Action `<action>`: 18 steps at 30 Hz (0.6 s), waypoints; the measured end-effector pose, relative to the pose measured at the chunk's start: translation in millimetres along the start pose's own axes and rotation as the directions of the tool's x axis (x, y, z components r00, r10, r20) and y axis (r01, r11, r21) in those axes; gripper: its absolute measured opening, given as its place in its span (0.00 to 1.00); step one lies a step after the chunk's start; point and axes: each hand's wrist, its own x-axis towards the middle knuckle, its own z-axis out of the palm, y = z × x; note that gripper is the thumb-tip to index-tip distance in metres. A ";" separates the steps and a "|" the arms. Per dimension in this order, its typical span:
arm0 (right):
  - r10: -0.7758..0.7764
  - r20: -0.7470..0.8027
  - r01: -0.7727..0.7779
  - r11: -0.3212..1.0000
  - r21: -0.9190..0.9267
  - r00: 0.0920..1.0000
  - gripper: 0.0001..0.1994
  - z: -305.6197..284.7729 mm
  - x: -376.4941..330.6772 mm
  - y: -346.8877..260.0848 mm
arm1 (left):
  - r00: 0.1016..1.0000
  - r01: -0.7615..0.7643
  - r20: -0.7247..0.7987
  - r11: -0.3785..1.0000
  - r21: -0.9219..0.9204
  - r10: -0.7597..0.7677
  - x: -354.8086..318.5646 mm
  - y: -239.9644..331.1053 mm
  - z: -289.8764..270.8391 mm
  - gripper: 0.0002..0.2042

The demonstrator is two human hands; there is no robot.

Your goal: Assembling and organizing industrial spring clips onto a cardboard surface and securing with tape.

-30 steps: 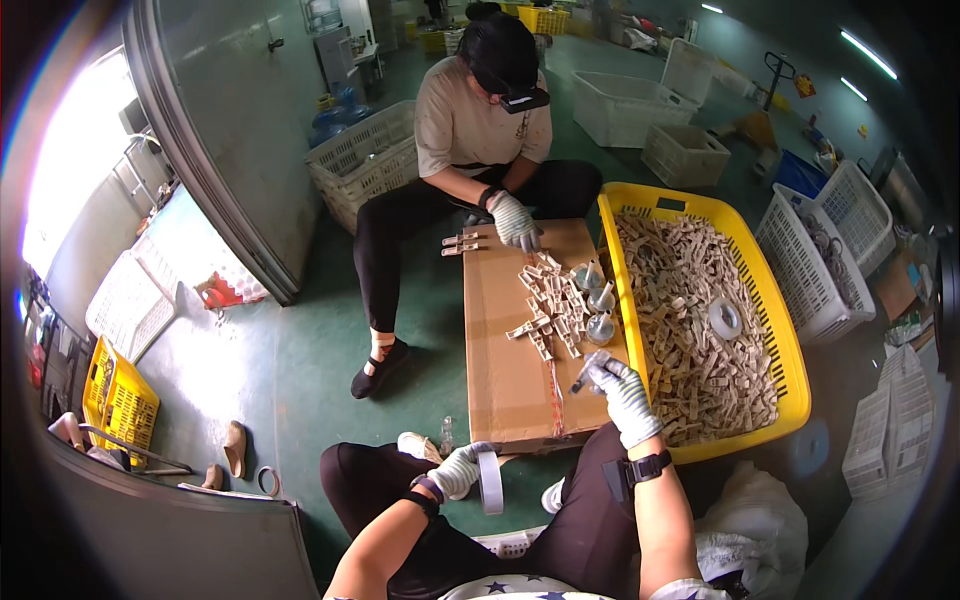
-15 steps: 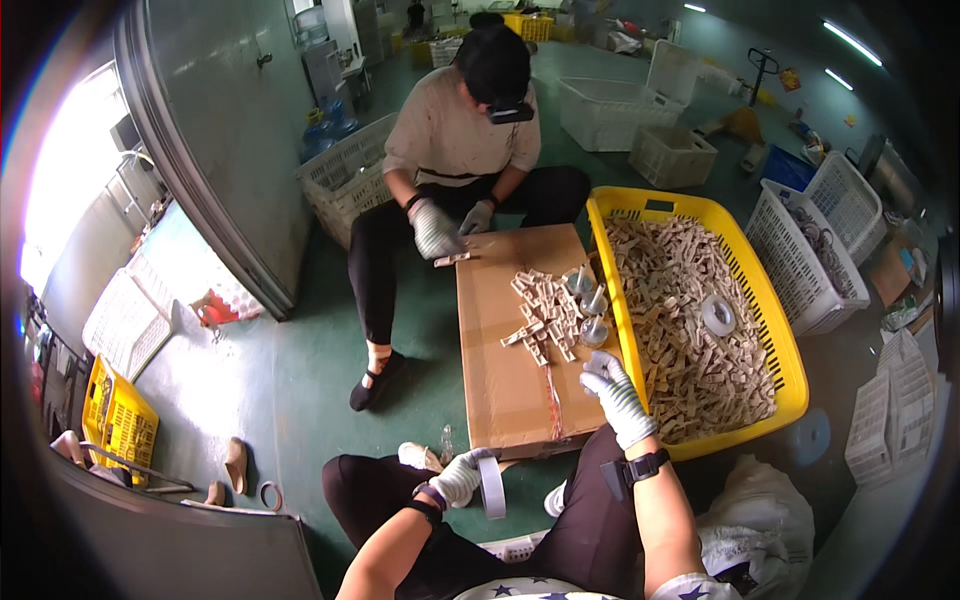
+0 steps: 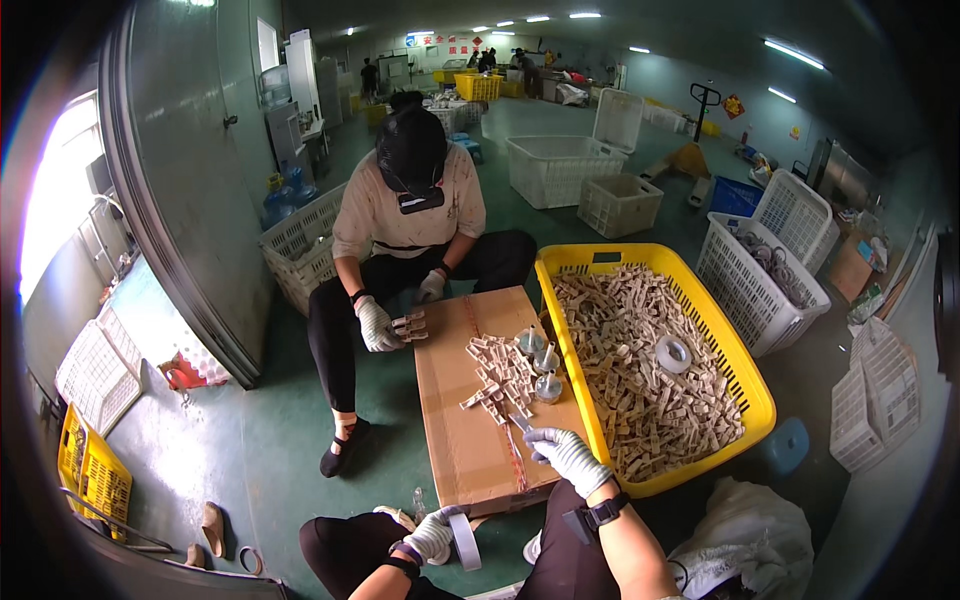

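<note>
My left hand, in a striped white glove, grips a roll of pale tape beside the near edge of a cardboard box. Above the box's right near part, my right hand, also gloved, has its fingers closed on a narrow greyish strip; its exact kind is unclear. Just beyond that hand lies a loose pile of beige clip-like pieces. Small clear containers with upright stems stand at the pile's right side.
Across the box sits a co-worker, whose gloved hand holds several beige pieces. Right of the box stands a yellow crate full of such pieces, a tape roll on top. A white sack lies nearer me.
The view has tilted up and shifted. My right hand has reached toward the pile, a strip now showing at its fingers. The co-worker's hand has moved off the box's far left corner with several pieces.
</note>
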 end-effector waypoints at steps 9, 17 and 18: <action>-0.011 0.068 0.012 1.000 -0.015 0.998 0.11 -0.3 1.7 5.5 | 0.996 -0.006 0.091 0.998 -0.066 0.012 3.0 -5.5 -4.6 0.26; -0.021 0.082 0.030 0.993 -0.111 0.996 0.11 1.2 -2.1 1.7 | 0.994 -0.025 0.103 0.995 -0.099 0.035 11.0 -16.6 -16.6 0.28; -0.020 0.082 0.029 0.993 -0.111 0.996 0.11 1.5 -2.6 0.8 | 0.994 -0.016 0.107 0.995 -0.098 0.026 11.5 -17.3 -17.8 0.28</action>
